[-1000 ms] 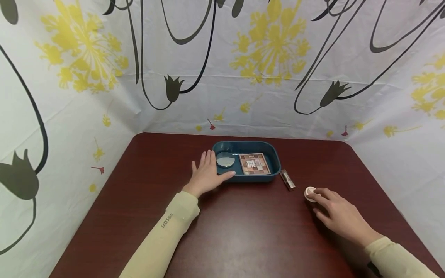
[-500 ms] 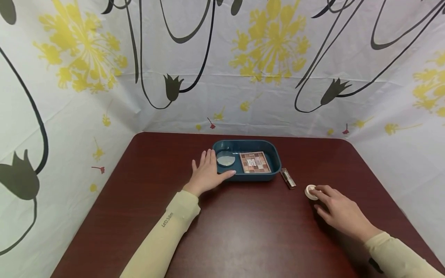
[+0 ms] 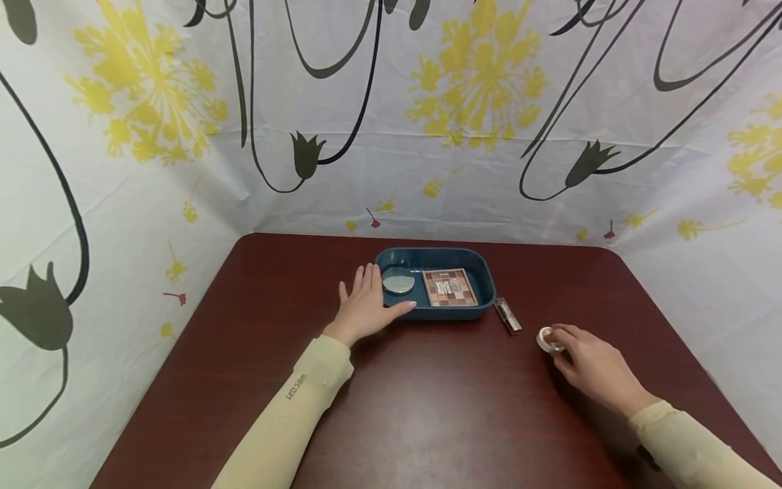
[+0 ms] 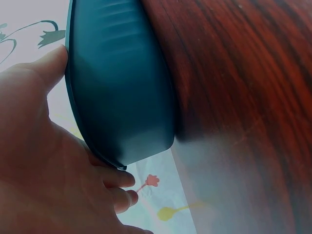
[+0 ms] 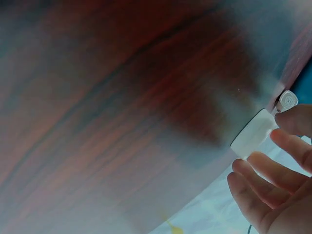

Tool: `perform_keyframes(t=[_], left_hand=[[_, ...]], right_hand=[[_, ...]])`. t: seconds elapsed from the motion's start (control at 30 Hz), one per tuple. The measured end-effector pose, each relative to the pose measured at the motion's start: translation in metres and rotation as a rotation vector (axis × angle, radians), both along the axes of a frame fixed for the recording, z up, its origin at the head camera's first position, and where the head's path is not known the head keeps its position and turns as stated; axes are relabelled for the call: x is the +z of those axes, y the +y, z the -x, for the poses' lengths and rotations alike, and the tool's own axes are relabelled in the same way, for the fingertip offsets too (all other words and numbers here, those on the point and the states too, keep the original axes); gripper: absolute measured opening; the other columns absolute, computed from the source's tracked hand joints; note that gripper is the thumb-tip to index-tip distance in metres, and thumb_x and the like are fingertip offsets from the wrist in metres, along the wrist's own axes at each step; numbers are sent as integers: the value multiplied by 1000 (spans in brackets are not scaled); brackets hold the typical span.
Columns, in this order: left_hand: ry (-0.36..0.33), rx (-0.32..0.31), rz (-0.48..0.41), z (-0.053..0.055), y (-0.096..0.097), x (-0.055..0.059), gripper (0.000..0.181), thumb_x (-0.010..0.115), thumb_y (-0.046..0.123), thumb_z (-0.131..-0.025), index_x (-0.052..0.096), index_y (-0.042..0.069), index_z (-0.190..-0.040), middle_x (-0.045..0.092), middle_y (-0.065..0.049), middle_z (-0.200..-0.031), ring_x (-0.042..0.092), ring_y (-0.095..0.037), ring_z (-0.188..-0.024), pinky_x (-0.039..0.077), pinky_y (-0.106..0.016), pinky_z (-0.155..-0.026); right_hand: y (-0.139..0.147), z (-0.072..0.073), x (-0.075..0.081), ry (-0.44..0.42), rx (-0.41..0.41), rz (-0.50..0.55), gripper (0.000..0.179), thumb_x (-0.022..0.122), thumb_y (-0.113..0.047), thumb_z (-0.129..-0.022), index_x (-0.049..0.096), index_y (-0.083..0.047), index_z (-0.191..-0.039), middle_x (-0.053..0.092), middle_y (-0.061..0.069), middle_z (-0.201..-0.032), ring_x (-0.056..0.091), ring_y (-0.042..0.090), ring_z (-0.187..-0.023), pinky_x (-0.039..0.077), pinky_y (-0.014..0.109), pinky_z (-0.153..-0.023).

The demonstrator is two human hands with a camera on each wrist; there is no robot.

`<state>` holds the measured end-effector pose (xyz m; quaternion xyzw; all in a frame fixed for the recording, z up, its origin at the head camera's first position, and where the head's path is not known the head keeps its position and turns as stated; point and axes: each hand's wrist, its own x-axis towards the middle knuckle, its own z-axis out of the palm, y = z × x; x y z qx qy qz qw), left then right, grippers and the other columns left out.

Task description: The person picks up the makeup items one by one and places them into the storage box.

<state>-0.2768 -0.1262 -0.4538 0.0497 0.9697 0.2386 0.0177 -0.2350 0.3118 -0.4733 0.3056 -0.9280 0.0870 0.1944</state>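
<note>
Fingers spread, my left hand (image 3: pixel 360 309) rests against the near left corner of a blue tray (image 3: pixel 449 314); in the left wrist view the thumb touches its rim. Inside the tray lie a square makeup palette (image 3: pixel 449 287) with a checked cover and a round, shiny disc (image 3: pixel 399 284). At the right, my right hand (image 3: pixel 595 363) has its fingers and thumb about a small round white jar (image 3: pixel 543 340) on the table. The right wrist view shows the jar's white side (image 5: pixel 253 134) at the fingertips. Between tray and jar lies a lipstick tube (image 3: pixel 508 316).
The dark red wooden table (image 3: pixel 452 407) carries everything. A white cloth (image 3: pixel 366 163) with yellow flowers and dark stems hangs behind it and along both sides. The lipstick lies close to the tray's right end.
My right hand's fingers and thumb have drawn closer about the white jar, and the hand has shifted slightly left. My left hand and the tray stay in place.
</note>
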Motion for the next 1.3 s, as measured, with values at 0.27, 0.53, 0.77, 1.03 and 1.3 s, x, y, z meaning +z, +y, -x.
perform_keyframes(t=[0.27, 0.53, 0.77, 1.03, 1.3], left_hand=[[-3, -3, 1, 0, 1, 0, 121, 50, 85, -81, 8, 5, -162, 7, -13, -168, -2, -30, -154, 1, -64, -116], [9, -4, 18, 1, 1, -1, 121, 49, 86, -81, 9, 5, -162, 8, -13, -168, 2, -32, -154, 2, -65, -116], [-7, -4, 14, 0, 0, -2, 122, 47, 88, -80, 7, 6, -162, 6, -12, -168, -1, -29, -154, 0, -64, -116], [0, 3, 18, 1, 0, -3, 123, 47, 88, -80, 7, 6, -162, 7, -13, -168, 0, -30, -154, 1, -64, -116], [-6, 2, 9, -1, 0, -1, 122, 48, 86, -80, 7, 6, -162, 7, -12, -168, 0, -30, -154, -1, -64, -116]], right_hand=[[-4, 5, 1, -10, -3, 27, 35, 84, 0, -70, 67, -17, -96, 69, -4, -94, 70, 17, -78, 51, 40, -57], [-5, 8, -1, -38, -14, 24, 34, 84, -1, -71, 65, -16, -94, 68, 0, -94, 69, 18, -76, 50, 39, -56], [-6, 11, 2, -71, -44, 21, 30, 84, -6, -73, 63, -17, -91, 66, 4, -94, 63, 18, -72, 45, 38, -54], [-5, 14, 4, -96, -83, 41, 27, 81, -11, -74, 67, -19, -96, 64, 2, -91, 59, 16, -69, 45, 41, -55], [-3, 15, 8, -80, -80, 48, 27, 81, -12, -73, 67, -19, -96, 63, 1, -89, 55, 13, -65, 43, 39, -54]])
